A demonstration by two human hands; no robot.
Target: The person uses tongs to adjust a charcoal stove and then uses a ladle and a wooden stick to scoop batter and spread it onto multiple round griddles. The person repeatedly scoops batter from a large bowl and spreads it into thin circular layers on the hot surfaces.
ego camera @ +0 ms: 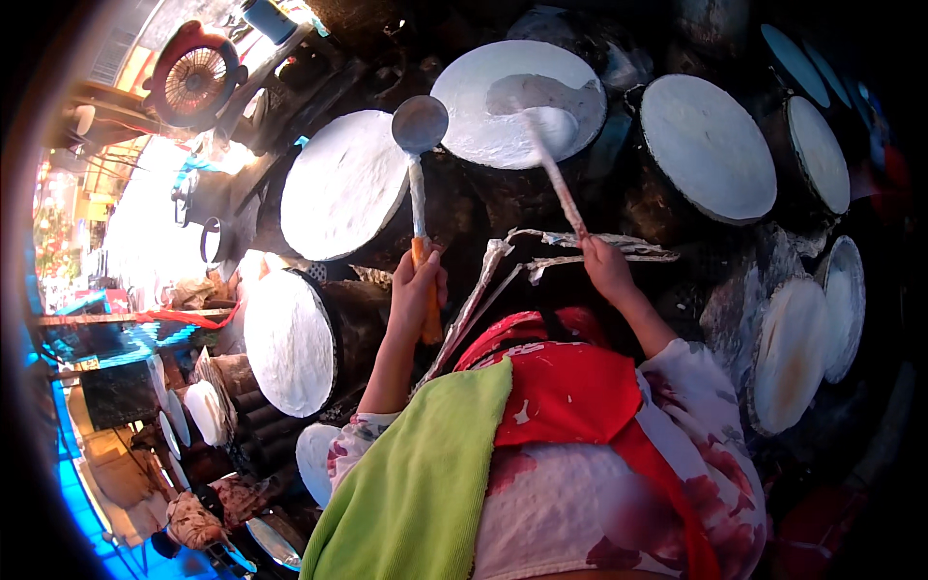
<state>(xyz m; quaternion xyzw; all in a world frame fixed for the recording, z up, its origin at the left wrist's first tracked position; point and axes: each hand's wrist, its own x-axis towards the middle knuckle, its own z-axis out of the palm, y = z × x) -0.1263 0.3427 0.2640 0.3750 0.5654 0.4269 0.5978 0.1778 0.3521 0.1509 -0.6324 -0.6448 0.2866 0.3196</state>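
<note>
My left hand [420,279] grips the orange handle of a metal ladle [420,125]. Its round bowl is raised between two large white discs. My right hand [606,268] holds a long, whitened stick-like handle [557,180], which reaches to a rounded white end [554,129]. That end rests on or just over the round white surface [471,94] at top centre, where wet-looking white matter surrounds a greyish patch. Left of the ladle is another white round surface [344,185]. Below my right hand is a frame of whitened, crusted sticks [500,250].
More white round tops on dark vessels stand at right [709,148], far right [818,154], lower right [790,355] and left [290,344]. A red fan [194,81] is at upper left. A green towel [420,464] and red apron [569,391] cover my front.
</note>
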